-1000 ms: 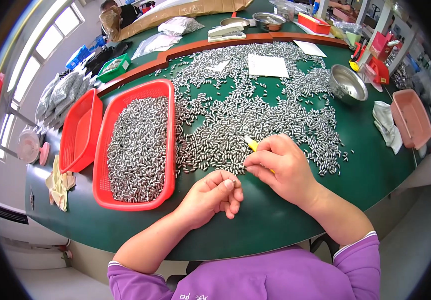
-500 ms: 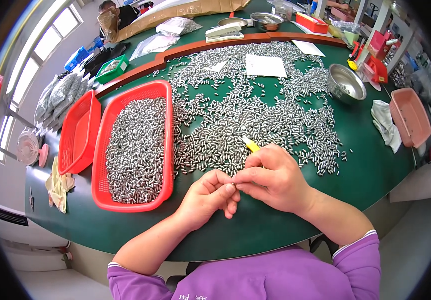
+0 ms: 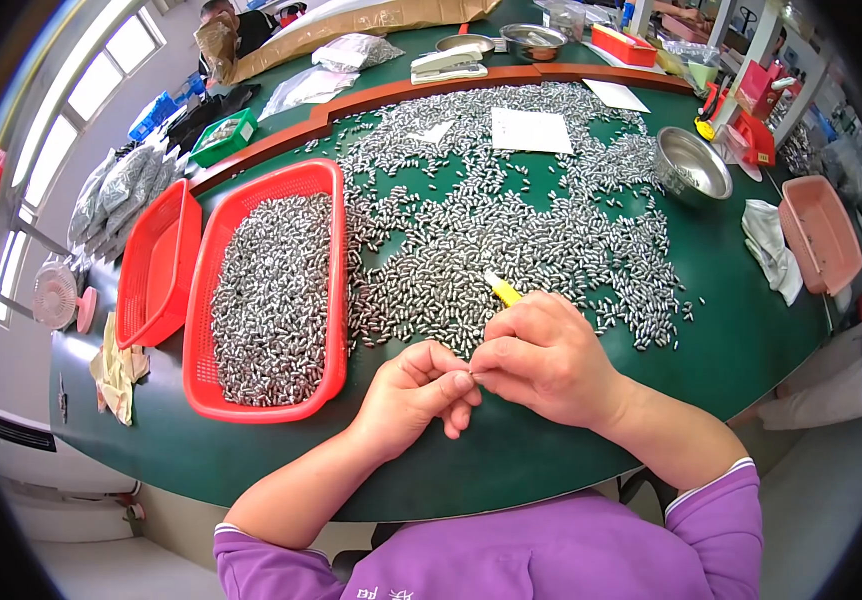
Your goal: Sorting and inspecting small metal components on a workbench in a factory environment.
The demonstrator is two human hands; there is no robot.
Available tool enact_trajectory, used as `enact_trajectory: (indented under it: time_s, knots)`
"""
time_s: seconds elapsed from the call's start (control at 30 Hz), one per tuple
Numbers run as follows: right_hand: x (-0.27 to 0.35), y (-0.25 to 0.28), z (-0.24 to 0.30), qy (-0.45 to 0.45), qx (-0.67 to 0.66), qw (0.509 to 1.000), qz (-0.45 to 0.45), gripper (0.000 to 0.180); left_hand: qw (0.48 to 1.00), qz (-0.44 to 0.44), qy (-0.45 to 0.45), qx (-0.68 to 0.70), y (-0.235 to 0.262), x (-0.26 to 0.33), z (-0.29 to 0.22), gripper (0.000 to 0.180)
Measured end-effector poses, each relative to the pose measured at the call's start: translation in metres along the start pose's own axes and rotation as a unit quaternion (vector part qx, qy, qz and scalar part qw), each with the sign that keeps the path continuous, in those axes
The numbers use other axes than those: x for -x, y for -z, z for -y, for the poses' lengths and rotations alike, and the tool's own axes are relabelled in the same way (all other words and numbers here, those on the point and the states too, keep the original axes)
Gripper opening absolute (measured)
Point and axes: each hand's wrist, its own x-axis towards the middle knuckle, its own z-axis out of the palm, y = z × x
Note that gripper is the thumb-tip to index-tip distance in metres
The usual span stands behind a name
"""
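Pinched between left hand (image 3: 413, 392) and right hand (image 3: 543, 358) fingertips: one small metal piece (image 3: 472, 374); right also gripping yellow-handled tool (image 3: 502, 291).

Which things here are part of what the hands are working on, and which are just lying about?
In use: left hand, right hand, yellow-handled tool, small silver metal pieces, red plastic basket.
Lying about: round steel bowl, white paper sheet, pink tray, white cloth.

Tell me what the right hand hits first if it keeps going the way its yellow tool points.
Judging by the yellow tool in the right hand, probably the loose heap of small metal pieces on the green table, just beyond the tip; depth is unclear.
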Motion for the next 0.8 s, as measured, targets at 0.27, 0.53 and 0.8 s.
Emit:
enact_trajectory:
  time_s: [0.27, 0.53, 0.8]
  knots:
    - [-0.001, 0.000, 0.003, 0.022, 0.031, 0.999, 0.000, 0.019, 1.000, 0.005, -0.010, 0.021, 0.000, 0.000, 0.003, 0.008]
    - [-0.004, 0.023, -0.026, -0.174, 0.128, 0.976, 0.005, 0.017, 1.000, 0.008, -0.009, 0.019, 0.004, 0.000, 0.002, 0.013]
    - [-0.007, 0.033, -0.028, -0.183, 0.161, 0.970, -0.013, 0.025, 0.998, -0.028, -0.054, -0.029, 0.003, 0.000, -0.002, 0.014]
